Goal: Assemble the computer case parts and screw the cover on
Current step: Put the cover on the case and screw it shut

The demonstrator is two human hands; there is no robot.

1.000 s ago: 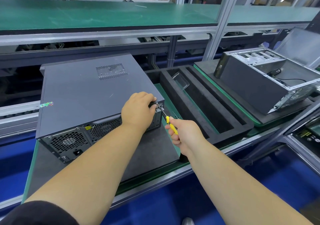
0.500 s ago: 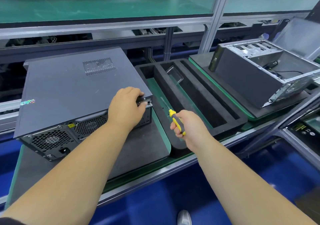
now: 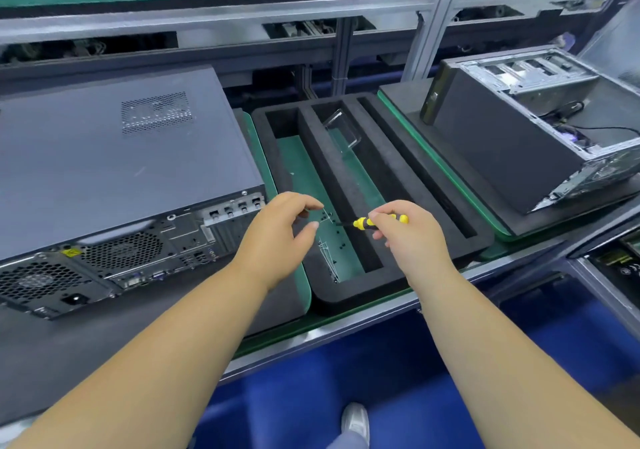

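Holding a yellow-black screwdriver (image 3: 375,221) in pinched fingers, right hand (image 3: 412,240) hovers over black foam tray (image 3: 408,185). Tray has three long slots: left slot holds small dark screws (image 3: 333,221) on green base, middle slot a clear plastic box (image 3: 341,128), right slot contents unclear. Left hand (image 3: 277,237) beside it, fingers loosely curled, gripping nothing visible. Closed computer case (image 3: 114,171) at left, cover on; yellow warning label (image 3: 71,252) on rear, text unreadable. Open computer case (image 3: 540,126) at right.
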